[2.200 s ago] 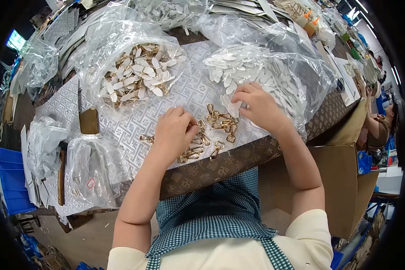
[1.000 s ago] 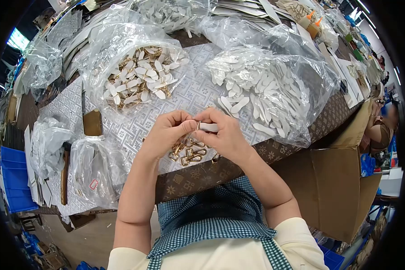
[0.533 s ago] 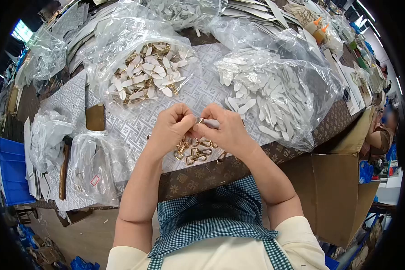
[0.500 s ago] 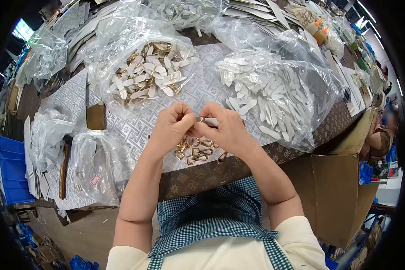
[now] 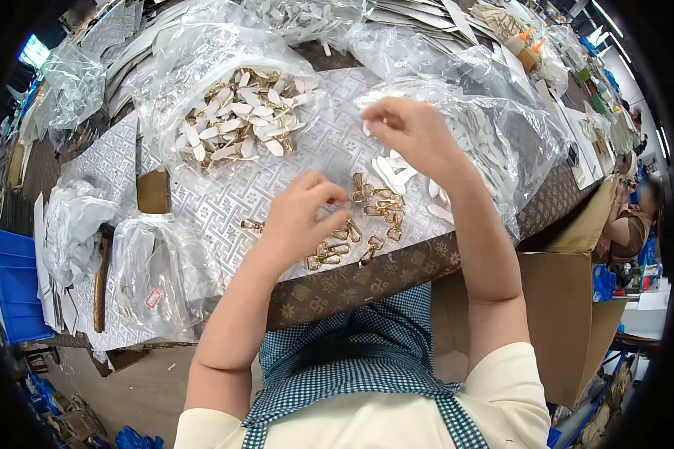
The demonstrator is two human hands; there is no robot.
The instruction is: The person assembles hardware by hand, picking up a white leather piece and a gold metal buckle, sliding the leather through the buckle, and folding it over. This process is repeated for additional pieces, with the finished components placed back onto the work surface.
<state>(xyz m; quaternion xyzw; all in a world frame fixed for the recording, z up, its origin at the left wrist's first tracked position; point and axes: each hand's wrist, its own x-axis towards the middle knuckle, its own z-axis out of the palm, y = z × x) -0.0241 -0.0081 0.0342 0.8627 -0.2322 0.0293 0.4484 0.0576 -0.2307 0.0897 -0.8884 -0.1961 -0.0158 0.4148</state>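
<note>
My left hand (image 5: 301, 218) is open over the near part of the table, its thumb and fingers apart beside gold swivel clasps (image 5: 386, 203). Up and to the right, my right hand (image 5: 418, 138) is raised above the left edge of the white tabs (image 5: 464, 142) in a clear plastic bag. Its fingers are loosely bent and parted, with no held item visible. Several loose white tabs (image 5: 394, 170) lie below it. To the left, another open plastic bag holds a heap of white tabs fitted with gold clasps (image 5: 251, 112).
A hammer (image 5: 103, 280) lies at the left, between clear plastic bags (image 5: 153, 269). A blue bin (image 5: 22, 280) stands beyond. Glue bottles with orange tips (image 5: 530, 54) are at the back right. A cardboard box (image 5: 554, 314) stands right of the table, near another person (image 5: 629, 232).
My hands have parted from a shared grip on a white tab. My right hand has moved up and right; my left has opened and stayed low. More clasps show on the table.
</note>
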